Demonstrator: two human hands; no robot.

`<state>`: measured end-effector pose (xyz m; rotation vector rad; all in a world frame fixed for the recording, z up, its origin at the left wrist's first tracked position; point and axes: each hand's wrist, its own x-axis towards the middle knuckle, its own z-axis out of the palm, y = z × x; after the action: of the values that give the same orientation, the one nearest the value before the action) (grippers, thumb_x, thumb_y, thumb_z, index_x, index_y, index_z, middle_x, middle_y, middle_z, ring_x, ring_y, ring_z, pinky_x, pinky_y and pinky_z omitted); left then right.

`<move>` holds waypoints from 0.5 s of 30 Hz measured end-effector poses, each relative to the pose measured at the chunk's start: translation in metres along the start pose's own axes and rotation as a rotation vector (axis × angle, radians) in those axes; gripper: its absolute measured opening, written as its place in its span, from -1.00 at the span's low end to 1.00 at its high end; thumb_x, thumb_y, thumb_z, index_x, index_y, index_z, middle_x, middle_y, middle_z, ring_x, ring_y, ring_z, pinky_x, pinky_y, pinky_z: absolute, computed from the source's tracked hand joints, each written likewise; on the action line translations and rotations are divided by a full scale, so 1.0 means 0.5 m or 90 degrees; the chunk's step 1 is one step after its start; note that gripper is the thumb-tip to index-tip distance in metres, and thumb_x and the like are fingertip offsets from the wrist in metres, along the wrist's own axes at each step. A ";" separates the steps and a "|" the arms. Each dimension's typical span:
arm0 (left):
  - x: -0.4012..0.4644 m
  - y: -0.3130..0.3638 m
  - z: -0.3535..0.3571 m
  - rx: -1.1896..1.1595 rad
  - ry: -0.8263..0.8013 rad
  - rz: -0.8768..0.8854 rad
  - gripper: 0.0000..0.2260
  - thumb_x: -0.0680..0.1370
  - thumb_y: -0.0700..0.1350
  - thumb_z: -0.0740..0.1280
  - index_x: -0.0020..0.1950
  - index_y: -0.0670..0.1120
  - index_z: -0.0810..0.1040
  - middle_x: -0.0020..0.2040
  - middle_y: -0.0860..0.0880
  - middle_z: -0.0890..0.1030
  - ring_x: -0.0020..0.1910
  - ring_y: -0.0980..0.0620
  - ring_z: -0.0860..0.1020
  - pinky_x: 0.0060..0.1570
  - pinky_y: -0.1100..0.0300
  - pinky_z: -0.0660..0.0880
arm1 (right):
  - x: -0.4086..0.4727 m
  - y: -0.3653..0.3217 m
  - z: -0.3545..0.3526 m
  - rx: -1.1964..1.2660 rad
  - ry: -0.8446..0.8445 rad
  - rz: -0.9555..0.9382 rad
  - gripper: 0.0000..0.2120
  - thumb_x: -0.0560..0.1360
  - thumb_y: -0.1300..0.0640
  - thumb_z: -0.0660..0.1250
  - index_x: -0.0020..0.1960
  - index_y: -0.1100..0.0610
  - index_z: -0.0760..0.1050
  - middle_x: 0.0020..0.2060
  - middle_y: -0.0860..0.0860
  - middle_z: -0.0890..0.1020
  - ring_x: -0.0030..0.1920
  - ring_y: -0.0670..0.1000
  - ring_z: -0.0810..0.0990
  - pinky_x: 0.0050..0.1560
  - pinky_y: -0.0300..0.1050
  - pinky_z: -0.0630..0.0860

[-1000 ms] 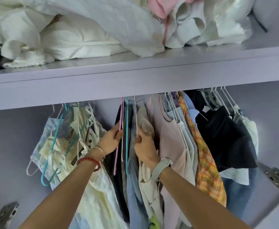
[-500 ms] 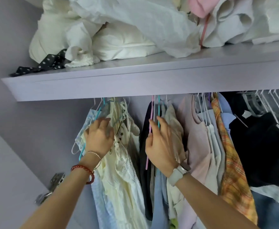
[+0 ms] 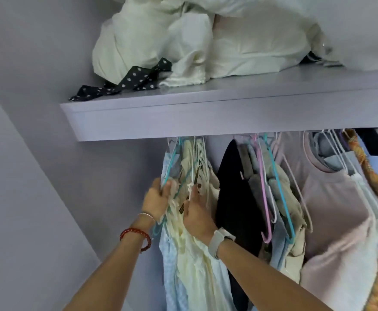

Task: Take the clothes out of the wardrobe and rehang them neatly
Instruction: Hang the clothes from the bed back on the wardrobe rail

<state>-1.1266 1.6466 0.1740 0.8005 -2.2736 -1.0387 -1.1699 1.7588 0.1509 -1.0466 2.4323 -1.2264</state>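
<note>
At the left end of the rail hangs a bunch of cream garments (image 3: 197, 261) beside a light blue garment (image 3: 170, 265) on a teal hanger (image 3: 172, 158). My left hand (image 3: 156, 199) grips the teal hanger and blue fabric at the bunch's left side. Against the right side sits my right hand (image 3: 197, 213), its fingers tucked into the cream fabric and white straps. Further right hang a black garment (image 3: 233, 198), grey and beige pieces on pink (image 3: 263, 194) and teal hangers, a pale pink top (image 3: 331, 209) and an orange plaid shirt (image 3: 376, 194). The rail itself is hidden by the shelf.
A lilac shelf (image 3: 206, 117) runs just above the hangers, piled with white bedding (image 3: 183, 41) and a black polka-dot ribbon (image 3: 134, 81). The wardrobe's lilac side wall (image 3: 26, 153) stands close on the left.
Both hands have shifted left from the dark and pink-hanger clothes onto the cream and blue bunch. The right hand let go of the pink hanger. The view swung left.
</note>
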 end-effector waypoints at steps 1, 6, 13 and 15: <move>0.002 -0.004 -0.001 0.009 0.013 0.016 -0.73 0.62 -0.11 0.14 0.24 -0.23 0.40 0.05 -0.24 0.57 0.06 -0.21 0.52 -0.07 0.16 0.37 | 0.005 -0.003 0.004 -0.009 0.002 -0.007 -0.44 0.58 0.23 0.02 0.47 0.30 -0.17 0.41 0.26 0.16 0.40 0.16 0.23 0.35 -0.10 0.20; 0.008 -0.025 -0.001 0.031 0.090 0.067 -0.74 0.61 -0.16 0.14 0.23 -0.27 0.42 0.05 -0.27 0.58 0.03 -0.25 0.53 -0.14 0.16 0.35 | 0.029 -0.018 0.012 -0.068 -0.046 -0.077 -0.42 0.53 0.32 0.04 0.48 0.30 -0.15 0.32 0.24 0.30 0.26 0.16 0.37 0.23 -0.16 0.28; 0.000 -0.031 0.002 -0.170 0.018 0.010 -0.72 0.63 -0.07 0.07 0.28 -0.14 0.40 0.20 -0.15 0.49 0.21 -0.06 0.44 0.22 0.14 0.34 | 0.061 -0.020 0.020 0.023 -0.124 -0.116 -0.56 0.59 0.22 0.04 0.45 0.27 0.09 0.26 0.21 0.37 0.27 0.10 0.37 0.35 -0.04 0.27; 0.001 -0.031 -0.005 -0.151 -0.007 0.021 -0.68 0.64 -0.06 0.03 0.35 -0.11 0.36 0.29 -0.13 0.44 0.30 -0.01 0.38 0.29 0.22 0.25 | 0.059 -0.018 0.027 0.067 -0.134 -0.098 -0.53 0.60 0.19 0.06 0.48 0.16 0.06 0.29 0.18 0.30 0.33 0.06 0.28 0.41 -0.11 0.18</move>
<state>-1.1209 1.6369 0.1632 0.6584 -2.1138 -1.2702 -1.1802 1.7268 0.1531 -1.2811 2.1414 -1.2066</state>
